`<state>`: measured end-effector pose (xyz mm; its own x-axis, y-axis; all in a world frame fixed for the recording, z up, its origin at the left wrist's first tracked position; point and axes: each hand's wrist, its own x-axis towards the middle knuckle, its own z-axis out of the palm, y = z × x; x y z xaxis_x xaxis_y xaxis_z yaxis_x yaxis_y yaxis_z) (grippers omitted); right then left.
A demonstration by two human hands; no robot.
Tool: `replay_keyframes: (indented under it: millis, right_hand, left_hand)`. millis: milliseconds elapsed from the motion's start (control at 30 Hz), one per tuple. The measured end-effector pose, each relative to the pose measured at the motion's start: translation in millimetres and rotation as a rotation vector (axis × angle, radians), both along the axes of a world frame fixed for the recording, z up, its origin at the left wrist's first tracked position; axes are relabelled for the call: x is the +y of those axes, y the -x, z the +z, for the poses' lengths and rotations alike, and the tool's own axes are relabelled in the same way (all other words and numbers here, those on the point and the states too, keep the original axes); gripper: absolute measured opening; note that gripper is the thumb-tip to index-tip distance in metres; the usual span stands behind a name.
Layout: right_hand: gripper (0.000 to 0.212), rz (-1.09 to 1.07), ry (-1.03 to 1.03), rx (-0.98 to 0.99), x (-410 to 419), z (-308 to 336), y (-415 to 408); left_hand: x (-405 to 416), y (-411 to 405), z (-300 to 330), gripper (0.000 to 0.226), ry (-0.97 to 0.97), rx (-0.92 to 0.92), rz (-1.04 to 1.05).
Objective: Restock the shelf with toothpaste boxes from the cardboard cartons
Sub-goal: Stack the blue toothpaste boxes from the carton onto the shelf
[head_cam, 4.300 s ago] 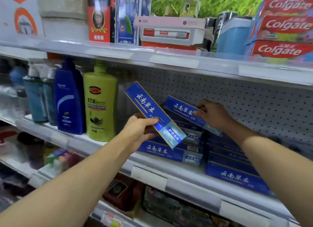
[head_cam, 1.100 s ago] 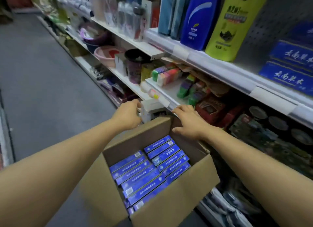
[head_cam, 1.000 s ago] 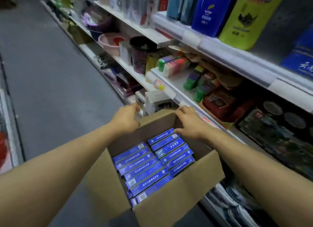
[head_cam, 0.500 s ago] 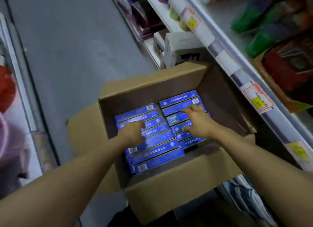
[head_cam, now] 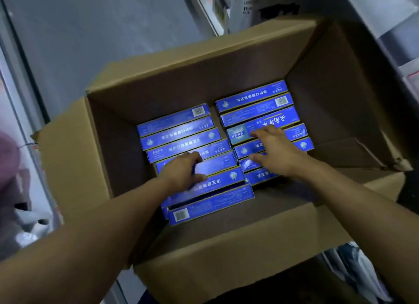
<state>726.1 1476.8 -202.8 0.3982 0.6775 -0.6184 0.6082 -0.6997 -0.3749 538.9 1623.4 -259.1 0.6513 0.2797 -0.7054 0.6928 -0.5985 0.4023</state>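
Note:
An open cardboard carton (head_cam: 204,77) fills the view below me. Inside, blue toothpaste boxes (head_cam: 176,124) stand on edge in two rows. My left hand (head_cam: 181,174) reaches into the left row, fingers and thumb curled around one blue box (head_cam: 217,165). My right hand (head_cam: 274,154) lies over the right row. Its fingers and thumb grip a box (head_cam: 265,122) that is tilted up out of the row with its broad printed face showing.
The white edge of a shelf (head_cam: 394,38) runs along the right side, close to the carton's right flap (head_cam: 353,145). White packages (head_cam: 238,11) sit low at the top. Grey aisle floor (head_cam: 90,31) lies to the left.
The view has dropped from the shelf to the carton. Both hands left the carton's rim and went down onto the boxes. One box in the right row has tipped up face-on.

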Motion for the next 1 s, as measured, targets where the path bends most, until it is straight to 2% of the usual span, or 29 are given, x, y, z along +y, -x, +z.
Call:
replay_keyframes:
  millis: [133,333,500,700,833,900,933,1000]
  right_hand:
    - [0.056,-0.028,0.004,0.012,-1.3,-8.5,-0.7]
    - [0.051,-0.044,0.003,-0.002,0.0,0.6,-4.0]
    - [0.056,-0.088,-0.058,0.019,8.6,20.1,-5.2]
    - [0.052,-0.420,-0.175,0.358,26.6,38.2,9.8]
    - [0.029,-0.570,-0.256,0.596,29.2,38.4,20.4]
    - [0.022,-0.612,-0.299,0.578,25.4,33.9,22.7]
    - [0.022,-0.633,-0.309,0.537,22.9,32.2,21.8]
    - [0.024,-0.658,-0.303,0.440,17.3,29.2,17.0]
  left_hand:
    - [14.1,-5.2,0.7,0.045,-0.013,-0.045,0.046]
    - [39.7,-24.5,15.1,0.014,0.193,-0.223,0.436]
    - [41.9,-37.8,46.2,0.024,0.337,-0.279,0.645]
    - [23.6,-59.6,75.7,0.013,0.672,-0.375,0.883]
    - [3.9,-73.7,88.0,0.018,0.803,-0.413,0.912]
    - [-1.4,-76.7,87.1,0.011,0.801,-0.404,0.885]
    - [-2.5,-75.4,84.0,0.008,0.733,-0.378,0.831]
    - [-1.9,-65.2,70.9,0.016,0.451,-0.319,0.578]
